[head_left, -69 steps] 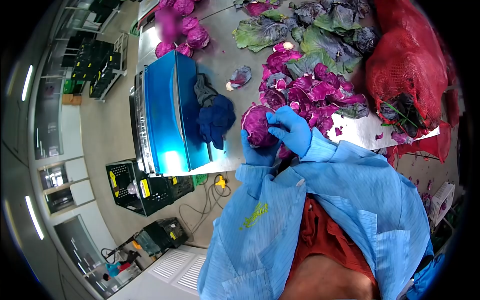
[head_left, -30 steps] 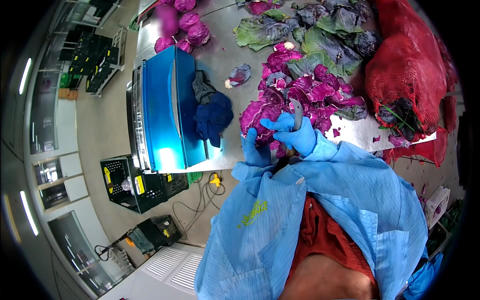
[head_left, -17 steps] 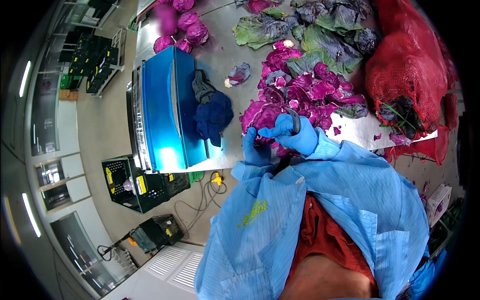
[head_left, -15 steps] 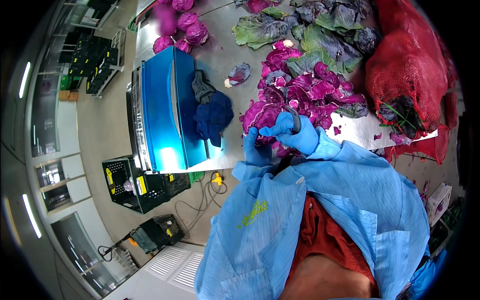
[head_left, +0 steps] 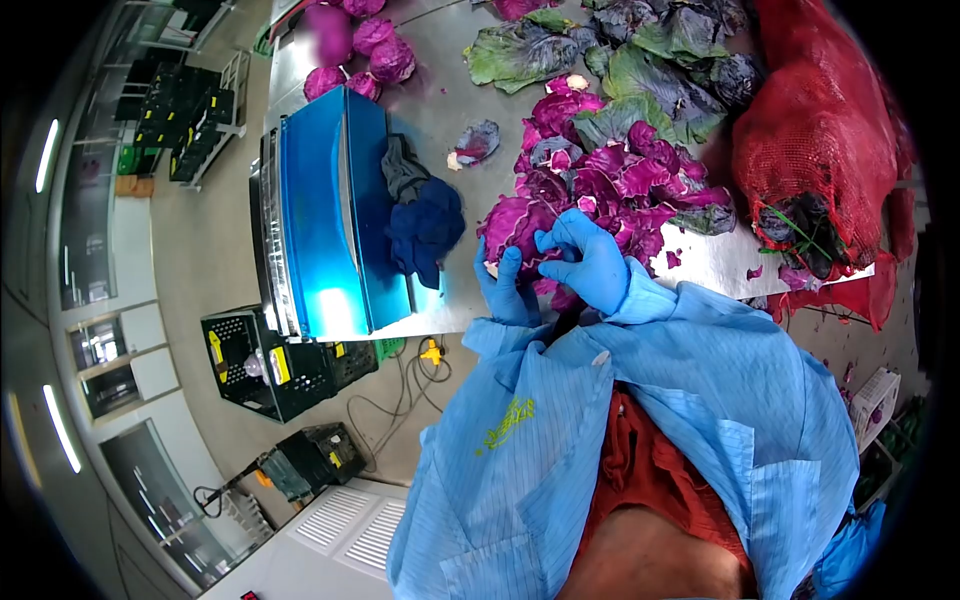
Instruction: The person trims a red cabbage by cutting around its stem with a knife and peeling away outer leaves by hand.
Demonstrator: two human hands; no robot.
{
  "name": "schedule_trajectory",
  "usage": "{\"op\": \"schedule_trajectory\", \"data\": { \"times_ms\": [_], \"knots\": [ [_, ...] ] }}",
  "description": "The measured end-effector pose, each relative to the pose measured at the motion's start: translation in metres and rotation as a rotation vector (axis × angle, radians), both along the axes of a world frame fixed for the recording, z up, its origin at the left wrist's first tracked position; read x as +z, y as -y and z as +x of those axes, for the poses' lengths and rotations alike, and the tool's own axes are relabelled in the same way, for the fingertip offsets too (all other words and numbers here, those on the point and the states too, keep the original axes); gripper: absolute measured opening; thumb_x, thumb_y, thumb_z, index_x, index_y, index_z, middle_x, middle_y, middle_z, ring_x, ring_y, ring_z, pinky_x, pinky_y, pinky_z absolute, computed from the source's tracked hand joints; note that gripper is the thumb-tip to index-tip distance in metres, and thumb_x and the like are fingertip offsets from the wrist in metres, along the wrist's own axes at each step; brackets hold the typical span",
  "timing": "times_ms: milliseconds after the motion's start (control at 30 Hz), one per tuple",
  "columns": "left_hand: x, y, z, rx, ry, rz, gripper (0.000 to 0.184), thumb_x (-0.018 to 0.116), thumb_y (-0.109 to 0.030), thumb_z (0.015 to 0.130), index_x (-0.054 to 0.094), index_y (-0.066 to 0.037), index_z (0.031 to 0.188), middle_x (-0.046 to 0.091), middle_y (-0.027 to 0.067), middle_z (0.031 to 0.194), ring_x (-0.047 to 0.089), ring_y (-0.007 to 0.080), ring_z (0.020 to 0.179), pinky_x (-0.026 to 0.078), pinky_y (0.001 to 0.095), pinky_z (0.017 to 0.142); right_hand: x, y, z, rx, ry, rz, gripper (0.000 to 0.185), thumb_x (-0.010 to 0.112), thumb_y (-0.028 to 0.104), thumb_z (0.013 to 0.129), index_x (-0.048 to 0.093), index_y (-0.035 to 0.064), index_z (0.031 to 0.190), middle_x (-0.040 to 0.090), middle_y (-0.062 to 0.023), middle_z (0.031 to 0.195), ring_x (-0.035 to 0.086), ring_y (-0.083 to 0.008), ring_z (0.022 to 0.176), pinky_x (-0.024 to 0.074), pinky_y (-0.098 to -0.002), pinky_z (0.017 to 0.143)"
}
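Note:
A head of red cabbage [head_left: 512, 228] sits near the front edge of the metal table, against a heap of loose purple leaves [head_left: 610, 185]. My left hand [head_left: 505, 288], in a blue glove, grips the head from its left and near side. My right hand [head_left: 592, 262], also gloved, is at the head's right side with its fingers curled in and their tips near the outer leaves. Whatever those fingers close on is hidden. The dark curved tool seen earlier in this hand does not show now.
Left of the heap are a blue metal box [head_left: 325, 225] and a dark blue cloth [head_left: 428, 228]. Several peeled cabbages [head_left: 392, 60] lie behind. Green outer leaves [head_left: 660, 95] are at the back, a red mesh sack [head_left: 815, 130] on the right. Black crates [head_left: 265, 385] stand below.
My right hand has rolled over and its fingers have moved to the cabbage's side; the dark curved tool has dropped out of sight. My left hand has shifted slightly left, still on the head.

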State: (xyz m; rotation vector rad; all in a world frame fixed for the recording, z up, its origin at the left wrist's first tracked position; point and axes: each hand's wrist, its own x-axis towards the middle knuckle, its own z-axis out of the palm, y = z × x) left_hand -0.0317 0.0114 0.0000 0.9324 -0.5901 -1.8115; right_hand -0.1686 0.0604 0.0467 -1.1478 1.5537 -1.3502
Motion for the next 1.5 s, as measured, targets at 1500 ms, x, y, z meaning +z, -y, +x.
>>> {"op": "schedule_trajectory", "data": {
  "times_ms": [1500],
  "knots": [
    [-0.110,0.013,0.022,-0.285,0.266,0.577,0.070,0.069,-0.048,0.078,0.043,-0.006,0.128,0.055,0.0176,0.116,0.062,0.0303,0.095,0.055,0.0454,0.076,-0.062,0.007,0.001,0.182,-0.426,0.307,0.047,0.072,0.027,0.078,0.057,0.0060,0.117,0.057,-0.0129,0.102,0.062,-0.0308,0.091,0.0503,-0.0391,0.077]
  ]
}}
